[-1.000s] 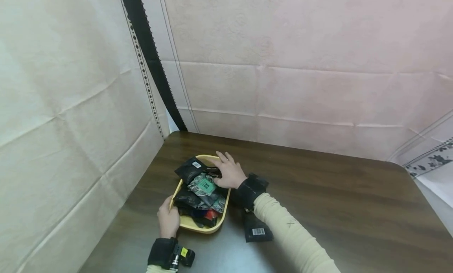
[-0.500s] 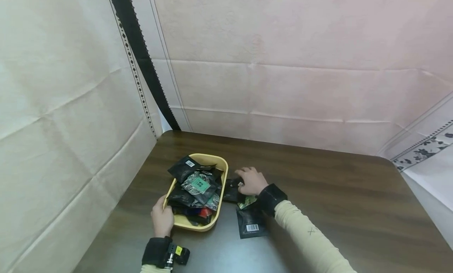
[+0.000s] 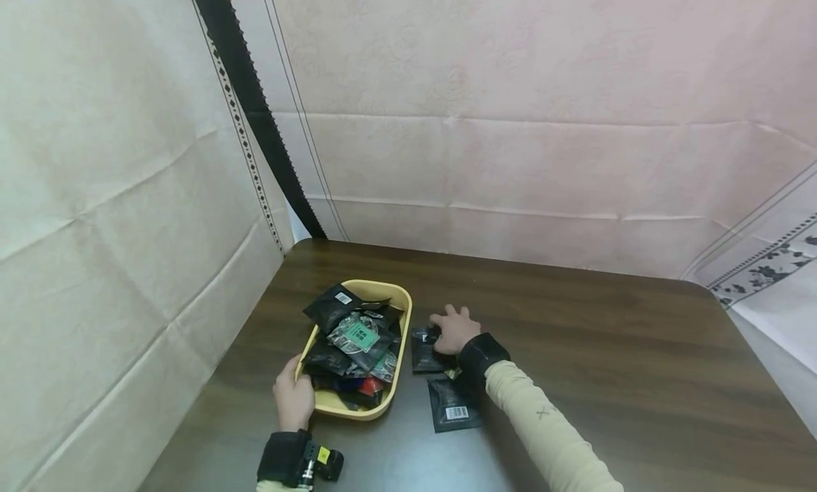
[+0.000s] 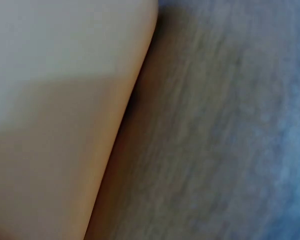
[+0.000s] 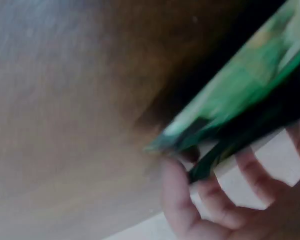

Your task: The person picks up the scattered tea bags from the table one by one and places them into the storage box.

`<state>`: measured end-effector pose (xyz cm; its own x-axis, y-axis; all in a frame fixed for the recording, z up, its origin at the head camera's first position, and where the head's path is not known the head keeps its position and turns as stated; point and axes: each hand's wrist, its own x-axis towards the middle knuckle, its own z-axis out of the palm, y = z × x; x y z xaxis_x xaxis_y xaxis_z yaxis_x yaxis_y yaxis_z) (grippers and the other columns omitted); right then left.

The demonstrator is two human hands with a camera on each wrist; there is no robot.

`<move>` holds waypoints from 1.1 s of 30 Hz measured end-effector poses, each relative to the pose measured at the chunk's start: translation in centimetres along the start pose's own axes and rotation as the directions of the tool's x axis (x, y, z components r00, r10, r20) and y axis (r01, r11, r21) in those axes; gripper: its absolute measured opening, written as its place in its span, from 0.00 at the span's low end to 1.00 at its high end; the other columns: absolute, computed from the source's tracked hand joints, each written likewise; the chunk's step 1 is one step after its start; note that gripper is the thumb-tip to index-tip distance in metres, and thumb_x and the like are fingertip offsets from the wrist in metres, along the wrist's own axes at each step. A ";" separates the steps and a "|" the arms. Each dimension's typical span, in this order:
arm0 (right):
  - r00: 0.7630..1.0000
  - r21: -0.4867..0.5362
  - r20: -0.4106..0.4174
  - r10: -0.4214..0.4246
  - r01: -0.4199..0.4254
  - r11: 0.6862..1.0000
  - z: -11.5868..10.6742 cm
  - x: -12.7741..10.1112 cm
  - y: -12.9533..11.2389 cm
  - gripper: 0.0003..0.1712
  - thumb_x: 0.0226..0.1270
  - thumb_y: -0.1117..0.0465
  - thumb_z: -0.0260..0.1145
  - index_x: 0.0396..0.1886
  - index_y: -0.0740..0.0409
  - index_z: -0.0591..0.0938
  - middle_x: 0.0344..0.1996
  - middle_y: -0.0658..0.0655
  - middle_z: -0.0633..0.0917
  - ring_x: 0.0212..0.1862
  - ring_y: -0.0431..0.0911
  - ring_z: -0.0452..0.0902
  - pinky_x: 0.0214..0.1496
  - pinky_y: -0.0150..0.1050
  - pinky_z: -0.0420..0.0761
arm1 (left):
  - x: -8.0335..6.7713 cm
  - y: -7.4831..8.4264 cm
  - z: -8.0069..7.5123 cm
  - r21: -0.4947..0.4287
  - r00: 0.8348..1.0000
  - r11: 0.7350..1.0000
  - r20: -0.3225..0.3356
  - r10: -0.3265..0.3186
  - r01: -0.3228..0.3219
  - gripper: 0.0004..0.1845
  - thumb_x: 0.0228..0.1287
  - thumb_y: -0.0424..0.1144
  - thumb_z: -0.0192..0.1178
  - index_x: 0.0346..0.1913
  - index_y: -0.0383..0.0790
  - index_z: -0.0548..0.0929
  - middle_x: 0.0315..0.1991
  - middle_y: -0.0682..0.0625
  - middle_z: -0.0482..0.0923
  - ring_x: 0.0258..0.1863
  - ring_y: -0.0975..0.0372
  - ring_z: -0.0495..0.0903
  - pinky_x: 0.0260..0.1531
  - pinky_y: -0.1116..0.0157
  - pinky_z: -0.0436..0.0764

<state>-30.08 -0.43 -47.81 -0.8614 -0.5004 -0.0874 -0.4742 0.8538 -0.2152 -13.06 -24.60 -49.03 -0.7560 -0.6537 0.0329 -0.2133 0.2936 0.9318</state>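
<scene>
My left hand (image 3: 293,395) grips the near left side of a yellow plastic basket (image 3: 401,293), thumb inside the rim. Several small sealed packets fill the basket, mostly black; a clear-and-dark one with a green label (image 3: 361,336) lies on top. To the basket's right, my right hand (image 3: 456,332) is over a black packet (image 3: 424,354) on the table. In the right wrist view my thumb and fingers (image 5: 222,200) pinch the corner of a packet with a green printed face (image 5: 240,85). Another black packet with a white barcode label (image 3: 453,405) lies closer to me, by my right wrist.
The brown wooden table (image 3: 587,350) stretches right and back to a pale cloth wall (image 3: 510,159). Another cloth wall (image 3: 128,230) stands on the left. The left wrist view is blurred, with a pale surface beside the table's wood grain.
My right hand has moved from above the basket to the packets on its right. The green-printed packet is now mostly hidden beneath my hand and wrist. My left hand still holds the basket.
</scene>
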 end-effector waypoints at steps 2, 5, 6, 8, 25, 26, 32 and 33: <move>0.999 0.011 -0.038 0.019 -0.019 1.000 0.1 0.4 0.1 0.26 0.45 0.58 0.66 0.49 0.45 0.78 0.46 0.58 0.72 0.45 0.56 0.65 0.34 0.55 0.74 | 0.1 -0.1 -0.1 0.001 1.000 1.000 0.002 -0.006 0.006 0.24 0.55 0.22 0.38 0.57 0.24 0.69 0.55 0.29 0.68 0.56 0.41 0.66 0.55 0.45 0.63; 0.994 0.021 -0.111 0.021 -0.019 1.000 0.2 0.8 0.1 0.17 0.47 0.61 0.65 0.42 0.49 0.80 0.39 0.58 0.74 0.40 0.55 0.70 0.32 0.54 0.75 | 0.2 -0.1 -0.2 -0.010 1.000 1.000 0.003 -0.017 0.017 0.24 0.56 0.22 0.38 0.57 0.25 0.69 0.56 0.29 0.68 0.56 0.41 0.66 0.55 0.45 0.63; 0.989 0.019 -0.144 0.015 -0.013 1.000 0.2 0.9 0.2 0.13 0.48 0.63 0.65 0.37 0.50 0.79 0.36 0.57 0.75 0.37 0.54 0.71 0.29 0.52 0.76 | 0.2 -0.1 -0.2 -0.014 1.000 1.000 0.000 -0.020 0.020 0.24 0.56 0.22 0.38 0.57 0.25 0.69 0.56 0.29 0.68 0.56 0.42 0.66 0.55 0.45 0.63; 0.977 0.014 -0.214 -0.006 0.010 1.000 0.0 1.1 0.1 0.06 0.50 0.64 0.64 0.28 0.52 0.76 0.29 0.55 0.73 0.29 0.51 0.71 0.23 0.47 0.75 | 0.3 -0.1 -0.3 -0.020 1.000 1.000 -0.005 -0.022 0.022 0.24 0.56 0.22 0.38 0.57 0.25 0.69 0.56 0.29 0.68 0.56 0.42 0.66 0.55 0.45 0.63; 0.932 0.134 -0.158 -0.327 0.349 0.928 -6.0 5.1 -9.6 0.18 0.52 0.73 0.59 0.42 0.52 0.78 0.31 0.53 0.73 0.30 0.46 0.67 0.28 0.37 0.70 | 0.0 -0.4 0.2 -0.006 1.000 1.000 -0.021 -0.011 0.010 0.23 0.56 0.22 0.39 0.57 0.24 0.70 0.54 0.29 0.70 0.53 0.42 0.69 0.52 0.45 0.66; 0.935 0.140 -0.135 -0.327 0.345 0.928 -6.0 5.5 -9.7 0.19 0.53 0.73 0.59 0.44 0.51 0.78 0.32 0.53 0.74 0.31 0.46 0.68 0.29 0.37 0.71 | -0.1 -0.4 0.3 -0.010 1.000 1.000 -0.019 -0.013 0.013 0.23 0.56 0.22 0.39 0.56 0.24 0.70 0.54 0.29 0.70 0.53 0.42 0.69 0.52 0.45 0.66; 0.943 0.152 -0.068 -0.325 0.331 0.931 -5.9 6.8 -10.2 0.31 0.50 0.67 0.66 0.57 0.47 0.73 0.44 0.57 0.78 0.42 0.50 0.74 0.38 0.43 0.77 | 0.0 -0.3 0.5 -0.043 1.000 0.999 -0.014 -0.024 0.023 0.23 0.57 0.22 0.38 0.57 0.24 0.69 0.54 0.29 0.70 0.52 0.42 0.70 0.52 0.45 0.67; 0.944 0.157 -0.070 -0.322 0.330 0.931 -6.0 6.9 -10.2 0.34 0.49 0.65 0.67 0.60 0.46 0.71 0.48 0.58 0.77 0.45 0.52 0.74 0.39 0.45 0.77 | 0.0 -0.2 0.4 -0.045 1.000 0.999 -0.021 -0.018 0.017 0.23 0.57 0.21 0.38 0.57 0.24 0.70 0.54 0.29 0.70 0.52 0.42 0.70 0.52 0.45 0.67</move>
<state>-32.28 -11.75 -40.34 -0.6730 -0.7376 0.0553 -0.6968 0.6072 -0.3818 -13.26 -24.45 -49.36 -0.7393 -0.6729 0.0239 -0.1980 0.2513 0.9474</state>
